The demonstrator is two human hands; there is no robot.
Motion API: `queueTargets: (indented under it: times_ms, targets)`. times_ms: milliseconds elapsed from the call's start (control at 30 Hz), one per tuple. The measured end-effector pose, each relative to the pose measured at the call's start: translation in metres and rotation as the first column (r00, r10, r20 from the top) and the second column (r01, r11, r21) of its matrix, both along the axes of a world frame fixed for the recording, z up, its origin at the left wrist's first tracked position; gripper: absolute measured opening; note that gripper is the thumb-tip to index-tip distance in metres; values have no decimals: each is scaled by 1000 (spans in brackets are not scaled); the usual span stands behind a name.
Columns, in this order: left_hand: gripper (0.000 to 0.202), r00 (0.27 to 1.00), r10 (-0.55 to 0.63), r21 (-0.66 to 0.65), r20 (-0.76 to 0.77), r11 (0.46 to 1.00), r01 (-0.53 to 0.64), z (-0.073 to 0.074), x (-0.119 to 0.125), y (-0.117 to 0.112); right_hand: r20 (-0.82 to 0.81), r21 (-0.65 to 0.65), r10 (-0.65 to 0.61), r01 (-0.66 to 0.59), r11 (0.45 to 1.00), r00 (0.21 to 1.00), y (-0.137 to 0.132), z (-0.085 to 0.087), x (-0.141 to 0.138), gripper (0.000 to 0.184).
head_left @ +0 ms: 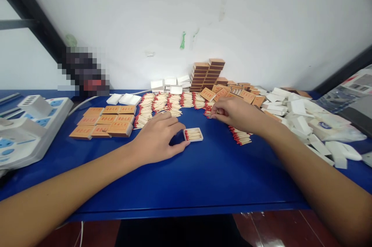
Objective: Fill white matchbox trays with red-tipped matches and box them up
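Observation:
A small white matchbox tray [200, 139], partly filled with red-tipped matches [192, 135], lies on the blue table in front of me. My left hand [159, 136] steadies its left end between thumb and index finger. Over the right part of the row of loose matches, my right hand [229, 113] is closed in a pinch; what sits between its fingertips is too small and covered to make out. Piles of matches [145, 107] run from behind my left hand toward the right hand. A further bunch of matches [240, 136] lies just below my right wrist.
Orange matchboxes [109, 119] are laid out at left, near a white power strip [43, 134]. White trays [170, 84] and a stack of matchboxes [206, 74] stand against the wall. Loose orange covers [247, 95] and heaped white trays [299, 119] occupy the right.

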State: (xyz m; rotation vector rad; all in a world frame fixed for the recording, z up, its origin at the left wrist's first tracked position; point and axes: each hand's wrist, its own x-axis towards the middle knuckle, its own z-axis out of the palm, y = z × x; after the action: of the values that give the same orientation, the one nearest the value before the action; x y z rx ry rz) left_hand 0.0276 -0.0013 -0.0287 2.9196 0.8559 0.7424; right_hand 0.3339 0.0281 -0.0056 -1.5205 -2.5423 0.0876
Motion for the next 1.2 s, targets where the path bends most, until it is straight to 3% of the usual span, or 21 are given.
queueTargets:
  times_ms: [467,600,800,1200]
  targets:
    - [27,1000,13,0,-9,1000,-13,1,0,0,-29,-135,-21,17,991,999,3,-1,5,18]
    - [27,1000,11,0,-7,1000,-11,2,1,0,-37,-115,-33,28,993,999,2,-2,5,14]
    - [28,1000,15,1,-21,1000,-15,2,0,0,-112,-95,68,-79,992,991,4,0,5,16]
    - [29,1000,5,11,-15,1000,-5,0,0,0,-144,-116,43,-60,991,989,9,-6,6,21]
